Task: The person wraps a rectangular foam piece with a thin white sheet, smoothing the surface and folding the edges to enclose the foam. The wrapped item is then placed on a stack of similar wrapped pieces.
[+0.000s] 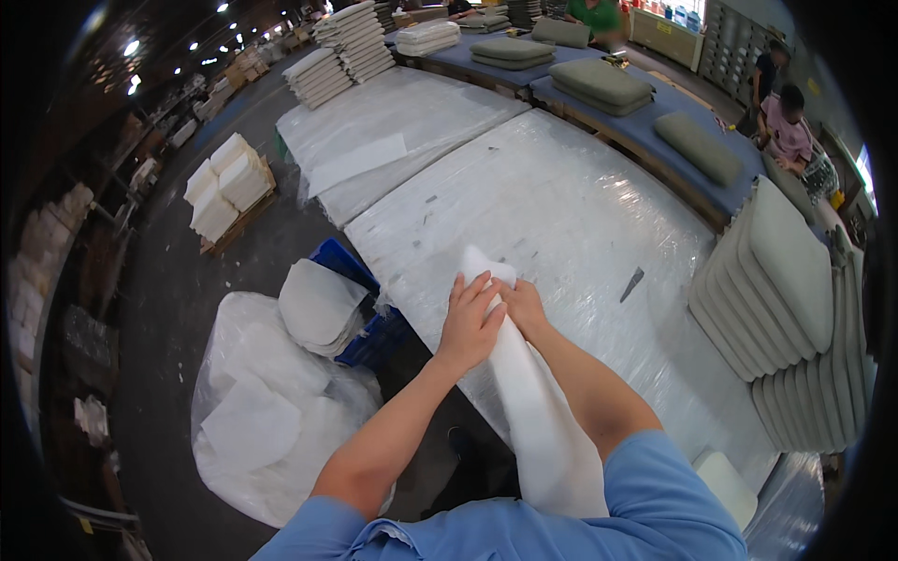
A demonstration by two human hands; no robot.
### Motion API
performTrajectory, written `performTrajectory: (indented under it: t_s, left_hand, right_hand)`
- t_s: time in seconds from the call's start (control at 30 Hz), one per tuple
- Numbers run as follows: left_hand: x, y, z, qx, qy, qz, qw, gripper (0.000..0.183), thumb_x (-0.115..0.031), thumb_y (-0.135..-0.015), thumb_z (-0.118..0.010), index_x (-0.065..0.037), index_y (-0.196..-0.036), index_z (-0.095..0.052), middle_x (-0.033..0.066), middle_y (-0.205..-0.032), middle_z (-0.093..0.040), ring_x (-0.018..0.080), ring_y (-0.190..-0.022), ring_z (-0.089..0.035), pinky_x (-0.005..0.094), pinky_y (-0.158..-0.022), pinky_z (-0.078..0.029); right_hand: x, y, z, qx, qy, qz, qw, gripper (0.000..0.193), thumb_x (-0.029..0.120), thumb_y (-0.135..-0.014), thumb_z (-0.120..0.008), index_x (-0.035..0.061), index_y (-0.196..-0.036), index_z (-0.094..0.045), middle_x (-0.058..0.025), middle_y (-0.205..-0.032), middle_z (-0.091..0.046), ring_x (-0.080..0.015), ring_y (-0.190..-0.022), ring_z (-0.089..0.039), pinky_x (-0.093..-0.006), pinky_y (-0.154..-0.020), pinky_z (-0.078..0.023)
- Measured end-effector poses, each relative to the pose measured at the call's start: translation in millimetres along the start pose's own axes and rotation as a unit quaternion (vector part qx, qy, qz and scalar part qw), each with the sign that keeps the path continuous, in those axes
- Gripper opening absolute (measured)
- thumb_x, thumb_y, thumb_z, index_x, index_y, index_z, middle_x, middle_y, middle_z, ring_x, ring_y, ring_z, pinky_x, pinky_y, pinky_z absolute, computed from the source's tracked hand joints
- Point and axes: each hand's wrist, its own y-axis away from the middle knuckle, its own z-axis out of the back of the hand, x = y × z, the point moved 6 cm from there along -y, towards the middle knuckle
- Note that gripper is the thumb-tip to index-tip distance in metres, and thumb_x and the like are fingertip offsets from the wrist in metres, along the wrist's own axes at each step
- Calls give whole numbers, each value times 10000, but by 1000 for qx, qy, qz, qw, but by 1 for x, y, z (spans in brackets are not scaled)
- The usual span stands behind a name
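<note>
A long, soft white padding sheet runs from my body up over the edge of the plastic-covered table. It is bunched and narrow at its far end. My left hand grips it near that end, fingers wrapped over the top. Close beside it, my right hand holds the sheet's right side, its fingertips partly hidden. A dark, narrow knife-like tool lies on the table to the right of my hands.
Grey cushions stand stacked at the right edge. Left of the table are a blue crate with white pads and a clear bag of white sheets. Cushions lie on a blue table beyond. A person in pink works there.
</note>
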Motion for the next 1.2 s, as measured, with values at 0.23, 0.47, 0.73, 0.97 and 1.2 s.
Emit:
performTrajectory:
  t_s: [0.23,0.47,0.73,0.97,1.2]
  left_hand:
    - [10,0,-13,100,-72,-9,992,389,-229,-958,-623,-50,-1302,-664,181,-1476,-549,496,-1434,-372,534,-1213,-287]
    - [-5,-11,-25,123,-87,-47,988,360,-212,-958,-624,-40,-1270,-676,218,-1448,-559,430,-1425,-414,511,-1237,-256]
    - [-6,-11,-44,141,-133,-36,980,429,-271,-909,-666,-2,-1243,-681,257,-1447,-539,454,-1428,-391,562,-1251,-183]
    - [-2,-11,-39,126,-158,-25,979,455,-277,-908,-660,34,-1239,-672,252,-1470,-520,479,-1438,-366,561,-1255,-179]
    - [-23,-22,-58,154,-170,-24,973,492,-306,-951,-631,52,-1289,-649,280,-1485,-498,436,-1457,-367,551,-1259,-164]
  right_hand:
    - [6,29,16,2,-166,-217,962,595,491,-993,-613,-56,-1218,-676,-204,-1085,-723,-278,-951,-699,-424,-775,-559]
    - [-14,24,24,-53,36,-70,995,581,455,-980,-625,-88,-1176,-682,-259,-1130,-717,-360,-1012,-707,-442,-887,-543]
    - [-19,38,36,-4,8,-118,993,713,603,-965,-579,-88,-1112,-679,-242,-1040,-699,-360,-897,-702,-446,-834,-545]
    - [-14,190,84,173,-4,-308,935,706,685,-1020,-454,9,-1007,-656,-106,-899,-640,-195,-763,-641,-366,-733,-527]
    - [-8,228,97,-29,5,-91,995,416,392,-1032,-600,-14,-974,-670,-182,-877,-695,-261,-743,-615,-400,-730,-499]
